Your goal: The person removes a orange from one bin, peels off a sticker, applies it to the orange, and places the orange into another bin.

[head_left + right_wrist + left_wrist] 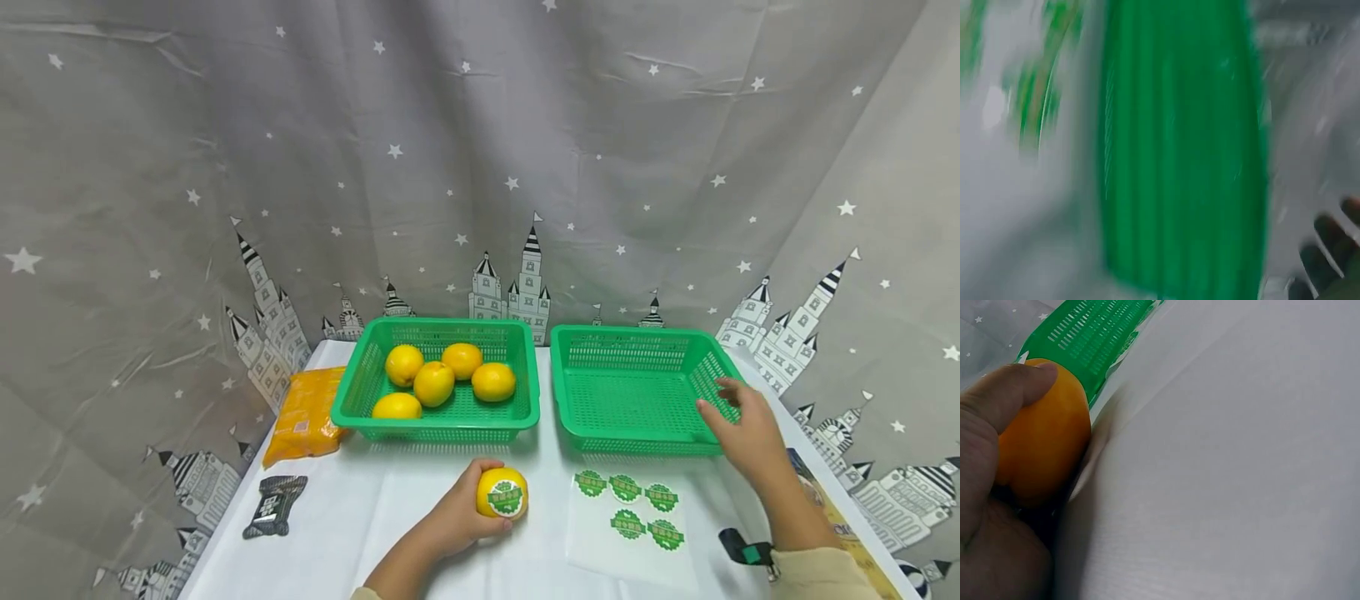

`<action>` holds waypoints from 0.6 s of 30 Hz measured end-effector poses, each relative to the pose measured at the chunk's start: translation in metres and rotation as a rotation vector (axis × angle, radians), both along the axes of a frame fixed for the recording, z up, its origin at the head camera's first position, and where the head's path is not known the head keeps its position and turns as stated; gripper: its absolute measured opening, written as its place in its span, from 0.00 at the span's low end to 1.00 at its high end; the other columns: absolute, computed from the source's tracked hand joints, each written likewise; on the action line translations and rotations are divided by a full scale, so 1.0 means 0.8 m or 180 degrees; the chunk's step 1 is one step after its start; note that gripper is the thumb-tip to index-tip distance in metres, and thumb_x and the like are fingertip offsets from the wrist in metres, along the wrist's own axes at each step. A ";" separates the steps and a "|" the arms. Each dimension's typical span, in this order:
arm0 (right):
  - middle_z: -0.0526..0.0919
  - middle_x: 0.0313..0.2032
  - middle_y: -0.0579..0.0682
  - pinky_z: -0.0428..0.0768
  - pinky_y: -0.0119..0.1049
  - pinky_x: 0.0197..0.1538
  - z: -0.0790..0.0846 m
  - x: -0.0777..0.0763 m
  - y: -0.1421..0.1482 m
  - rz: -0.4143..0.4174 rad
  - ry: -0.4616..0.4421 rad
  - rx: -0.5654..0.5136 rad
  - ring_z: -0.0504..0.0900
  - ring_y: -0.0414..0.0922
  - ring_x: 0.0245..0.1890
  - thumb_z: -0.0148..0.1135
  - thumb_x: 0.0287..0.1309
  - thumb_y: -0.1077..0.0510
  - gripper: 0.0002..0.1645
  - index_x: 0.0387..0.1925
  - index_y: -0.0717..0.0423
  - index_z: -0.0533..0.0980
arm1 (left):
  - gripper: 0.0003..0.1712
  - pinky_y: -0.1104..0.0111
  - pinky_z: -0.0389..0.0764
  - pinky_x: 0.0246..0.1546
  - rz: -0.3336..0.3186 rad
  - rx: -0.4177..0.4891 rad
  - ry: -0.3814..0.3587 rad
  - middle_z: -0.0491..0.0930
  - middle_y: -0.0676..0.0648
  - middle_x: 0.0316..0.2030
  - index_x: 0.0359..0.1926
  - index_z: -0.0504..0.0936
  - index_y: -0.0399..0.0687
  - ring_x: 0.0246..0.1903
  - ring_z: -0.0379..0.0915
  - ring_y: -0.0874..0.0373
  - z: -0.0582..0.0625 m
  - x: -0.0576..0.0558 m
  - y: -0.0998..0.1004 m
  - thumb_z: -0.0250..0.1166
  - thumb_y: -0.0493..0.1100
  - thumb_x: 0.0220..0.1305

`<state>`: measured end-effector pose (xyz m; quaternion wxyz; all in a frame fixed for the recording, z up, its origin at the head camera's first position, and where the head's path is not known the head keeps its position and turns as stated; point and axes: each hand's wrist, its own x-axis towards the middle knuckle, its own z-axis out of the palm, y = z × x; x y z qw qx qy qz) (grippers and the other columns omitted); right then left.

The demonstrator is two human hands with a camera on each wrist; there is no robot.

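Note:
My left hand (459,515) grips a yellow lemon (491,482) just in front of the left basket. A round green-and-white sticker (506,498) is on the lemon's near side. In the left wrist view the thumb lies across the lemon (1054,437), which looks orange there. My right hand (752,435) is over the right end of the right green basket (630,400), fingers loosely bent and holding nothing. The right wrist view is blurred, with fingertips (1329,250) beside the basket (1185,150). A clear sheet (600,554) of several green stickers lies in front of that basket.
The left green basket (435,425) holds several lemons (433,383). An orange packet (307,417) and a small black wrapped item (275,506) lie to the left. A printed brown sheet (862,554) lies at the right edge. A grey curtain (480,125) hangs behind.

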<state>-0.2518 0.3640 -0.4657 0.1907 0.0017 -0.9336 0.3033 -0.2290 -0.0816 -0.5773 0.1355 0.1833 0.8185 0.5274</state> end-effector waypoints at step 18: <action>0.30 0.77 0.80 0.51 0.83 0.67 -0.036 -0.026 0.094 0.0355 -0.1235 0.0330 0.39 0.82 0.75 0.66 0.64 0.34 0.74 0.79 0.73 0.30 | 0.50 0.53 0.75 0.59 0.0050 0.0045 -0.0054 0.75 0.47 0.59 0.70 0.64 0.57 0.55 0.75 0.53 0.004 0.001 0.001 0.83 0.45 0.51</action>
